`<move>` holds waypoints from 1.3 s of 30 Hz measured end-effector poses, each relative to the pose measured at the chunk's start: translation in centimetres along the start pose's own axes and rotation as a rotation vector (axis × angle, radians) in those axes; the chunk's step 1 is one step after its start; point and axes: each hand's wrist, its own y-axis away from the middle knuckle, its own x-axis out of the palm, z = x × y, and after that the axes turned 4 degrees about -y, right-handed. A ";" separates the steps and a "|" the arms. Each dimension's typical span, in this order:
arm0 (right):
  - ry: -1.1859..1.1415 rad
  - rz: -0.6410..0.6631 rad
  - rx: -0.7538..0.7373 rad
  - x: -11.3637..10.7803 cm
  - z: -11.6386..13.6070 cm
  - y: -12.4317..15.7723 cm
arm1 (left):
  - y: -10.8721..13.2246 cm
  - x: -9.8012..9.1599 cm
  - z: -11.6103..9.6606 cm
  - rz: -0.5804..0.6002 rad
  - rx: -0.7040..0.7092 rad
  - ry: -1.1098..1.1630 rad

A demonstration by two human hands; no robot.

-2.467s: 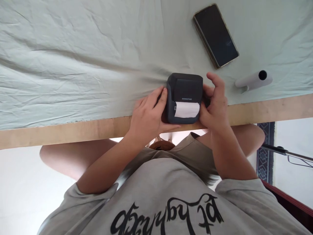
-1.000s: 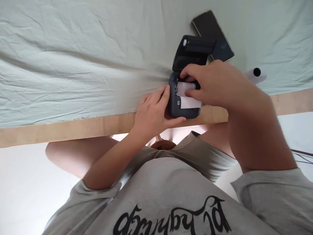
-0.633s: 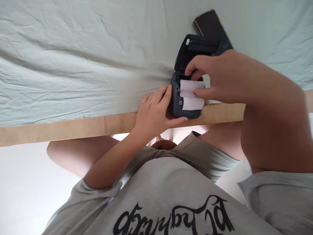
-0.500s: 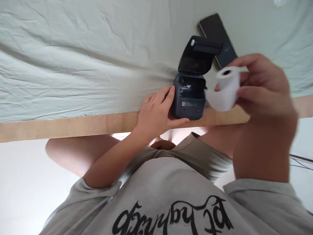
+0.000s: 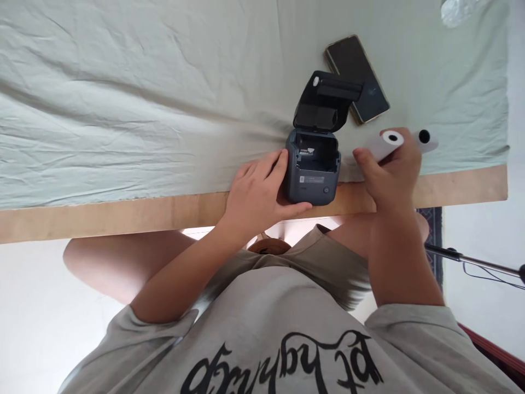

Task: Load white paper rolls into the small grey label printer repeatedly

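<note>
A dark small receipt printer [image 5: 313,189] stands by the table's front edge with its lid [image 5: 324,104] tipped up. Its paper bay shows no roll inside. My left hand [image 5: 256,189] grips the printer's near left corner, fingers along the side and thumb across the front. To the right of the printer, my right hand [image 5: 394,175] is closed around a white paper roll [image 5: 379,146], its hollow core end showing. A second white paper roll [image 5: 432,141] sits on the cloth just beyond that hand, partly hidden by it.
A dark phone [image 5: 363,76] lies on the pale green cloth [image 5: 164,98] behind the raised lid. Clear plastic [image 5: 457,12] is at the far right. The wooden table edge [image 5: 123,215] runs along the front, with a thin metal rod [image 5: 484,264] below it at right.
My right hand has lowered and turned with the paper roll, whose loose paper end no longer shows. The second roll has come into sight. My left hand stays on the printer.
</note>
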 end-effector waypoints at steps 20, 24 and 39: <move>0.256 -0.294 -0.328 -5.8 -9.1 -3.1 | -0.1 0.1 0.2 0.003 0.020 0.010; 0.291 -0.251 -0.158 -5.0 -9.5 -3.0 | -0.1 0.2 0.2 -0.003 0.022 -0.008; 0.104 -0.316 -0.190 -3.9 -6.7 -2.0 | 0.0 0.4 0.3 -0.020 0.029 -0.037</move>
